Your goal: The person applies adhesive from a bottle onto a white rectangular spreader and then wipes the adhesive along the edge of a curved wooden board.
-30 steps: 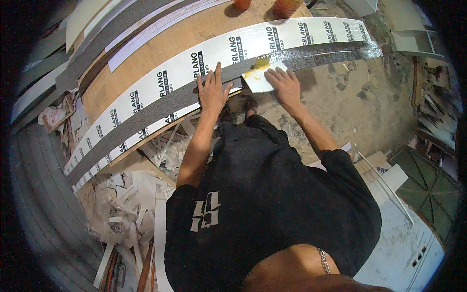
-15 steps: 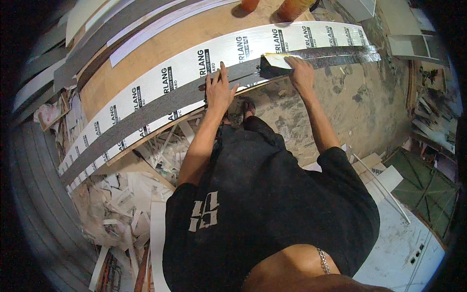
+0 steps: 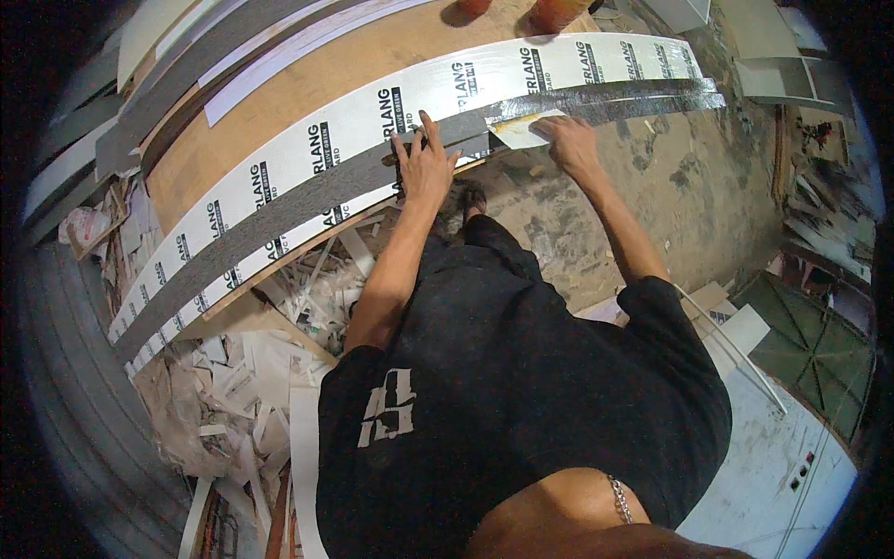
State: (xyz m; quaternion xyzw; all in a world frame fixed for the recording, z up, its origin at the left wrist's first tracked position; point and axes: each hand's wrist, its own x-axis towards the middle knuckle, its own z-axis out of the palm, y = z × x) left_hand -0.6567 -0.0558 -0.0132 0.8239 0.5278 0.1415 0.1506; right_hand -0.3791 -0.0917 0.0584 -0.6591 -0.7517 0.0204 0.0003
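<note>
A long white board with dark print [image 3: 358,112] lies across the workbench in front of me. Along it runs a narrow grey strip [image 3: 279,200], matt at the left; its right part [image 3: 633,96] looks dark and glossy. My left hand [image 3: 426,168] rests on the strip near the middle, fingers spread, holding nothing. Farther right, my right hand [image 3: 570,147] pinches the right end of a small flat white piece with a yellow smear [image 3: 520,130]. That piece lies over the strip and the board's near edge, and part of the strip is hidden under it.
Orange-red containers [image 3: 557,14] stand at the bench's far edge. More long grey and white strips [image 3: 270,61] lie at the far left. Scraps and offcuts [image 3: 251,382] cover the floor at left. A pale blue panel [image 3: 745,466] with a thin rod lies at lower right.
My right hand has come slightly toward me with the white piece, which now lies flatter; its dark raised side no longer shows. My left hand stays on the strip.
</note>
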